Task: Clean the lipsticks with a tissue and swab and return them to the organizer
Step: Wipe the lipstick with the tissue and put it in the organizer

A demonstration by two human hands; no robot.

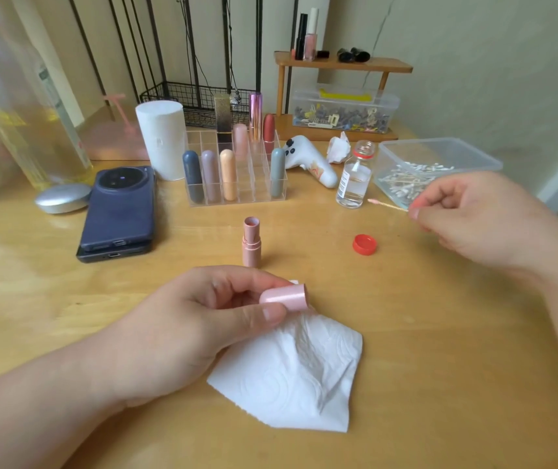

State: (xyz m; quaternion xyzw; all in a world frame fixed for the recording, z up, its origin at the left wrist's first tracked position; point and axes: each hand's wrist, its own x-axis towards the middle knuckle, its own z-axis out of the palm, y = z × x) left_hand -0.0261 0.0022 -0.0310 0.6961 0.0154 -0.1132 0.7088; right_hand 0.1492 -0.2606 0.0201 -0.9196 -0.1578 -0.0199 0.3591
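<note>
My left hand [203,316] pinches a pink lipstick cap [284,297] just above a white tissue [291,374] lying on the table. The uncapped pink lipstick [251,243] stands upright a little beyond it. Over to the right, my right hand [467,218] pinches a cotton swab [387,204] with a pink-stained tip that points left toward a small open glass bottle [353,181]. A clear organizer [237,170] behind holds several capped lipsticks.
A red bottle cap [364,244] lies on the table. A plastic box of swabs [436,167] sits at right. A tissue roll [160,140], two stacked phones [118,211], a crumpled tissue [338,148], a white controller [311,160] and a large bottle [17,106] stand around.
</note>
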